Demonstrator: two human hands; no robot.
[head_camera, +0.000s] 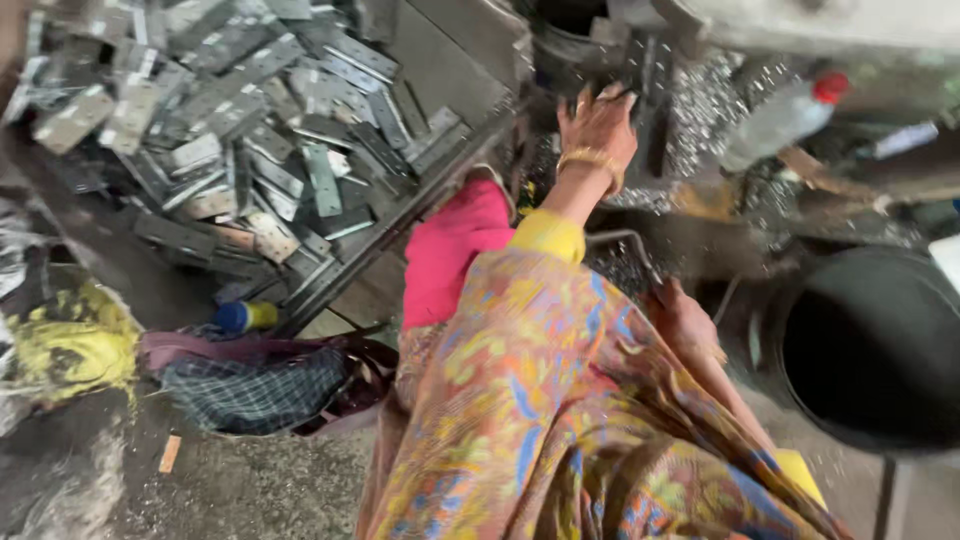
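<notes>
A head-worn camera looks down, somewhat blurred, at a cluttered metal workshop. At the far left edge, a crumpled yellow cloth (65, 345) lies on the grey floor (250, 490). Above it, filling the upper left, a slanted metal tray (440, 70) holds a loose heap of flat grey hinge plates (240, 120), each a short strip with punched holes, piled at all angles. Just below the tray's lower edge lies a small blue and yellow bottle (245, 316), and beneath that a dark checked bag (255, 390) slumps on the floor.

In the centre, a bright pink cloth (450, 250) sits against the tray's lower right corner. A patterned orange, yellow and blue garment (560, 420) fills the lower middle. From it a yellow sleeve (547, 235) leads up to the left hand (598, 125), which wears gold bangles and reaches toward dark machine parts (590, 40) at the top; its fingers are curled, but blur hides whether they grip anything. Lower and to the right, the right hand (685, 320) rests close to a thin bent metal rod (625, 245), its fingers seemingly bent; whether it holds the rod cannot be told.

Silvery metal shavings (705, 100) are scattered right of the left hand. A clear plastic bottle with a red cap (785, 115) lies tilted near the upper right. A large dark round drum (870, 350) stands at the right edge.
</notes>
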